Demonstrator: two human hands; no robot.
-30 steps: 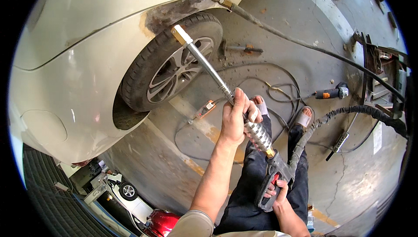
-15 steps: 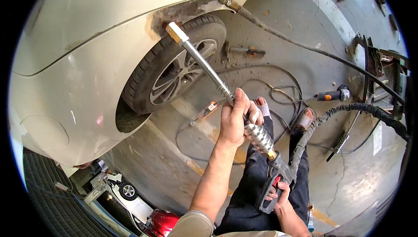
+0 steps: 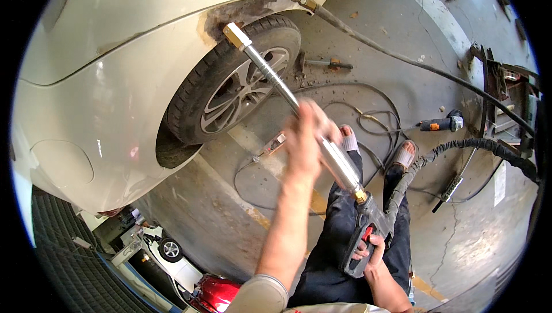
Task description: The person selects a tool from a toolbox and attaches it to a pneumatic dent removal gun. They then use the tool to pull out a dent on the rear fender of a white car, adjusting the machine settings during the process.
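Our left hand (image 3: 307, 137), wrapped around the tool (image 3: 343, 169), has just blurred into motion, so we judge a stroke is under way. Our right hand (image 3: 371, 249) stays clamped on its grip (image 3: 351, 261). The tool slants toward the wheel (image 3: 241, 97); contact we cannot tell.

We now see the left hand (image 3: 307, 143) blurred (sharp before), and the metal cylinder (image 3: 341, 168) below it smooth instead of banded.
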